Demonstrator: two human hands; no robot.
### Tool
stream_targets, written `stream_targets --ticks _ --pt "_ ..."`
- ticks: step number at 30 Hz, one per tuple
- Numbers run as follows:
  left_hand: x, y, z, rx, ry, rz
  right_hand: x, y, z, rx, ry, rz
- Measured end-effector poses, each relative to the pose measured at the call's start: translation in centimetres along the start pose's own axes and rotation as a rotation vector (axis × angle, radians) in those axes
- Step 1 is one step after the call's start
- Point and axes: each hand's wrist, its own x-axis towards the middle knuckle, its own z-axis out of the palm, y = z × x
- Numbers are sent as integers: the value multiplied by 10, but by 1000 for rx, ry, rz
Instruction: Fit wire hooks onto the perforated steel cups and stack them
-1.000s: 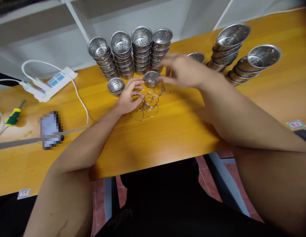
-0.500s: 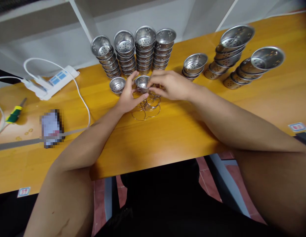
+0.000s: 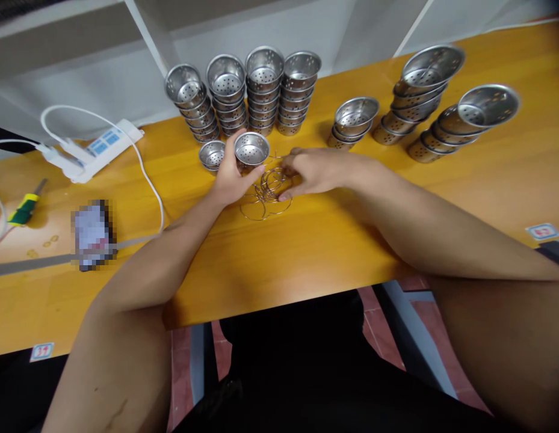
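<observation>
My left hand (image 3: 233, 177) holds a perforated metal cup (image 3: 252, 149) by its side, thumb at the front, the cup's mouth facing up. Just right of it, my right hand (image 3: 306, 173) reaches over a loose pile of thin wire rings (image 3: 269, 187), its fingers apart at the pile's right edge. A short stack of similar cups (image 3: 212, 155) stands left of my left hand. Behind both hands rise four tall stacks of cups, among them one at the far left (image 3: 185, 90) and one at the right (image 3: 301, 72).
To the right stand a short stack (image 3: 357, 115) and two leaning stacks (image 3: 419, 96) of cups. At the left of the wooden table (image 3: 261, 264) lie a white power strip (image 3: 108, 147) with cables, a green-yellow screwdriver (image 3: 24, 209) and a blurred-out phone (image 3: 94, 234).
My left hand has lifted the cup slightly and brought it a little left. My right hand has come away from the cup and moved down to the wire rings, its fingers spreading.
</observation>
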Motion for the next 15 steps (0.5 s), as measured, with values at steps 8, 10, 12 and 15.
stream_targets --ticks 8,10,12,15 --pt "1 18 2 88 -16 0 7 -37 -1 -64 -86 14" --pt "1 28 3 77 -8 -17 6 -33 -3 -82 -74 6" --pt "1 35 4 81 -25 -19 5 -28 -4 -103 -55 5" --pt "1 31 2 93 -50 0 5 -19 -7 -92 -10 -31"
